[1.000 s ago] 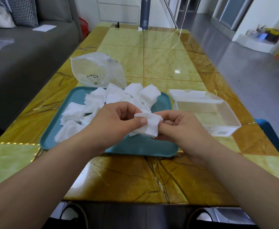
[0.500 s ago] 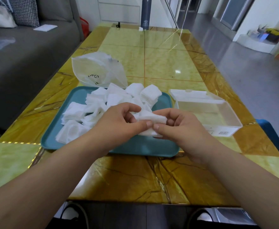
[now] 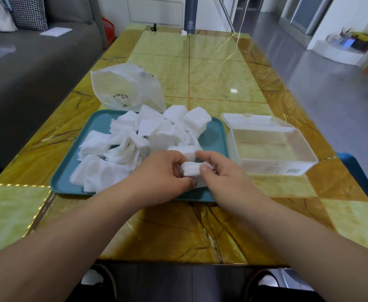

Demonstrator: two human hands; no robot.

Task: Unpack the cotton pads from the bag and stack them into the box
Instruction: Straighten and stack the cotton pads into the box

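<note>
Held stack [image 3: 190, 169]: hovering over the near edge of the tray [image 3: 215, 138], with the left hand [image 3: 163, 174] and right hand [image 3: 221, 174] both pinching it, fingers curled round its ends. Judgement: squaring the pad edges before carrying is worth doing, as a loose stack is likely to fan apart. Loose pile [image 3: 135, 142]: lying across the tray's middle and left. Open box [image 3: 272, 166]: sitting just right of the tray, apparently holding nothing; the path to it is looking unobstructed. Slack bag [image 3: 126, 88]: slumping just beyond the tray.
</note>
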